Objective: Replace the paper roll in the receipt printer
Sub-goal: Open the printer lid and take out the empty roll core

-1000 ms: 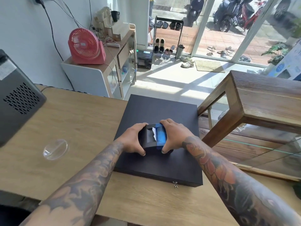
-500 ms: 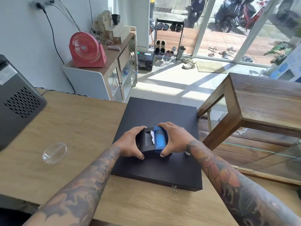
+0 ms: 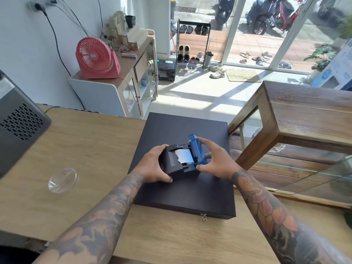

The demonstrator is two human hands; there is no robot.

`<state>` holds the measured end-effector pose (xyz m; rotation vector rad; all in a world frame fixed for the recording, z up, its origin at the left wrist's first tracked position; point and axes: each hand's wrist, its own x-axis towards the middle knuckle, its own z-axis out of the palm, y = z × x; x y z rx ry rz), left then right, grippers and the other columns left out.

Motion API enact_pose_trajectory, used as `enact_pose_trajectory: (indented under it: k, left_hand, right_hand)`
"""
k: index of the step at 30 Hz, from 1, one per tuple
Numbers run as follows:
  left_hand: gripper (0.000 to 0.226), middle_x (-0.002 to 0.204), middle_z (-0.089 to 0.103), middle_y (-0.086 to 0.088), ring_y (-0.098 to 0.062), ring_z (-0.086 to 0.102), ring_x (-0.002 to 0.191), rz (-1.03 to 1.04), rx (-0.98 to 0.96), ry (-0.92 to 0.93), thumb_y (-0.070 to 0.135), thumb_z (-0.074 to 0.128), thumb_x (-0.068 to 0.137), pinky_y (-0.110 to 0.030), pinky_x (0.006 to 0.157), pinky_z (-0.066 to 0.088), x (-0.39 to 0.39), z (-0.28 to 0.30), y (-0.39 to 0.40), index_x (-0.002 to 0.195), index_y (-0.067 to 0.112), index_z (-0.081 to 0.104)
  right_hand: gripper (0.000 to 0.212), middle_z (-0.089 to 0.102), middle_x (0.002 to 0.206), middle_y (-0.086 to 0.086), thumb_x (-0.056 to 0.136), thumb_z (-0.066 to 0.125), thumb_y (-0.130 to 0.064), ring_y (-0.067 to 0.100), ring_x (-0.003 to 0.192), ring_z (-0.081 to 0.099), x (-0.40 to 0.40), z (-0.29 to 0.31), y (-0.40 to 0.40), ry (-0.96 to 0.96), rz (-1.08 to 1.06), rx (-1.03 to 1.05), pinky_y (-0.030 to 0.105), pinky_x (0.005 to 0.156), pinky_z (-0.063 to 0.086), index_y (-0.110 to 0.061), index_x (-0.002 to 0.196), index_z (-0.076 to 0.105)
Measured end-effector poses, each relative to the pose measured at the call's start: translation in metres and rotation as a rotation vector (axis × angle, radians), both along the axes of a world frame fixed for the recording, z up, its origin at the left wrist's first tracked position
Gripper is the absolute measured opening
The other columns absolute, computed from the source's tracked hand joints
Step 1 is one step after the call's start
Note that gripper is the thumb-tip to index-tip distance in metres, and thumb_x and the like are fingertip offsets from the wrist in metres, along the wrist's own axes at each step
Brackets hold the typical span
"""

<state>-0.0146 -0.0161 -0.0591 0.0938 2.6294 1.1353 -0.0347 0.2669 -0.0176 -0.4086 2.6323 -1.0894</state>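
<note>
While the receipt printer [image 3: 178, 161] on the black box [image 3: 182, 195] is steadied by the grasping left hand [image 3: 152, 166], its blue lid [image 3: 198, 151] is held open by the right hand [image 3: 215, 162], so the paper roll [image 3: 183, 155] is exposed.

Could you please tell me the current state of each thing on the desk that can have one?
receipt printer: resting on the cash drawer, steadied by the left hand.
blue lid: swung open, held by the right hand.
paper: still loaded, torn white end showing.
cash drawer: closed, key in its front lock.
clear plastic dome lid: lying loose on the wooden desk.
</note>
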Motion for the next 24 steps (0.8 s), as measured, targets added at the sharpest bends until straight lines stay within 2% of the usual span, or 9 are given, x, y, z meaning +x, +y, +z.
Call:
enact_pose_trajectory:
  k: [3,5,7,10,12,14,18,20,24]
  left_hand:
    - [0.131,0.140,0.048,0.016,-0.011,0.051,0.124,0.031,-0.049,0.014,0.054,0.095,0.039,-0.027,0.103,0.043,0.004,0.001,0.005,0.155,0.034,0.037]
    - [0.133,0.141,0.048,0.016,-0.013,0.052,0.125,0.071,-0.079,0.027,0.060,0.094,0.038,-0.029,0.103,0.045,0.010,0.001,0.009,0.154,0.035,0.035]
    - [0.137,0.147,0.050,0.013,-0.015,0.053,0.131,0.110,-0.104,0.045,0.069,0.093,0.036,-0.033,0.106,0.047,0.016,0.001,0.013,0.156,0.034,0.034]
    - [0.142,0.152,0.051,0.010,-0.016,0.053,0.137,0.141,-0.179,0.067,0.088,0.083,0.037,-0.039,0.109,0.049,0.023,0.005,0.019,0.159,0.032,0.033]
    - [0.136,0.150,0.055,0.010,-0.017,0.056,0.135,0.162,-0.219,0.096,0.096,0.074,0.043,-0.039,0.106,0.051,0.027,0.007,0.022,0.158,0.032,0.038]
    - [0.118,0.143,0.062,0.009,-0.017,0.061,0.129,0.189,-0.196,0.125,0.096,0.068,0.056,-0.038,0.102,0.053,0.031,0.008,0.022,0.154,0.033,0.046]
    - [0.069,0.126,0.075,0.011,-0.015,0.071,0.113,0.206,-0.133,0.172,0.070,0.069,0.081,-0.035,0.098,0.058,0.036,0.008,0.020,0.141,0.036,0.063]
    - [0.060,0.125,0.077,0.011,-0.014,0.074,0.112,0.219,-0.121,0.164,0.058,0.073,0.085,-0.034,0.101,0.057,0.037,0.008,0.021,0.139,0.035,0.067]
    - [0.050,0.116,0.080,0.014,-0.009,0.075,0.109,0.282,-0.066,0.132,0.050,0.078,0.082,-0.026,0.100,0.054,0.040,0.007,0.026,0.130,0.034,0.075]
  right_hand:
    - [0.088,0.050,0.136,-0.016,0.079,0.087,-0.024,0.011,0.091,0.069,0.006,-0.007,-0.001,0.036,-0.103,-0.002,0.012,0.076,0.056,-0.033,0.155,0.044]
    - [0.074,0.060,0.118,-0.010,0.078,0.088,-0.028,0.011,0.088,0.065,0.007,-0.010,-0.001,0.075,-0.206,0.016,0.021,0.081,0.057,-0.029,0.144,0.054]
    - [0.055,0.063,0.097,-0.007,0.076,0.091,-0.030,0.010,0.082,0.063,0.006,-0.012,0.000,0.069,-0.340,-0.004,0.026,0.076,0.055,-0.028,0.123,0.062]
    - [0.038,0.069,0.077,-0.005,0.073,0.093,-0.034,0.012,0.072,0.069,0.001,-0.014,-0.001,0.035,-0.493,-0.033,0.030,0.067,0.057,-0.028,0.091,0.060]
    - [0.031,0.071,0.071,-0.008,0.074,0.090,-0.037,0.012,0.073,0.072,-0.004,-0.013,-0.005,0.071,-0.544,0.024,0.032,0.068,0.058,-0.024,0.076,0.061]
    - [0.029,0.070,0.069,-0.011,0.078,0.085,-0.042,0.013,0.076,0.070,-0.008,-0.010,-0.012,0.108,-0.571,0.070,0.030,0.071,0.055,-0.024,0.069,0.064]
    - [0.015,0.077,0.085,-0.014,0.084,0.079,-0.044,0.009,0.084,0.071,-0.012,-0.006,-0.023,0.087,-0.552,0.024,0.027,0.085,0.056,-0.030,0.079,0.075]
    - [0.014,0.079,0.097,-0.014,0.085,0.079,-0.044,0.007,0.088,0.072,-0.010,-0.006,-0.029,0.073,-0.508,0.000,0.024,0.089,0.054,-0.031,0.091,0.080]
    - [0.025,0.078,0.107,-0.015,0.085,0.076,-0.045,0.011,0.101,0.072,-0.004,-0.010,-0.038,0.052,-0.453,0.013,0.031,0.098,0.056,-0.031,0.105,0.079]
